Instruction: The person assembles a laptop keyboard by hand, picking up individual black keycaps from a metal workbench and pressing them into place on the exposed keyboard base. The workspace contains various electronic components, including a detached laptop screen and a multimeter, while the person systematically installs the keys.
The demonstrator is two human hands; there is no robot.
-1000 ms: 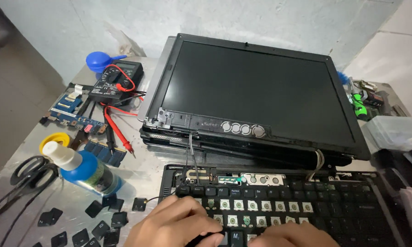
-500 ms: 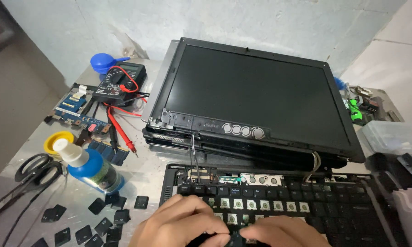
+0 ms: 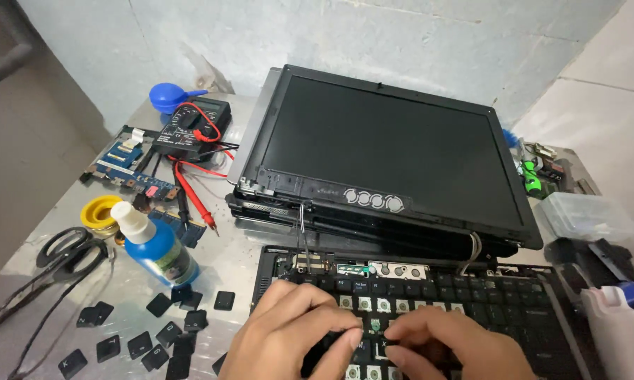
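At the near edge of the desk (image 3: 239, 264), both hands rest knuckles-up on the black keyboard (image 3: 472, 295) — the left hand (image 3: 292, 334) and right hand (image 3: 447, 345) curl inward, fingertips meeting over a key in the middle rows, pinched on it together as far as can be seen. Several key sockets around them are bare, and loose black keycaps (image 3: 155, 334) lie scattered left of the left hand, near a blue bottle (image 3: 155, 246). Behind the keyboard sits a stack of laptops (image 3: 380, 162) — its dark screen tilted up.
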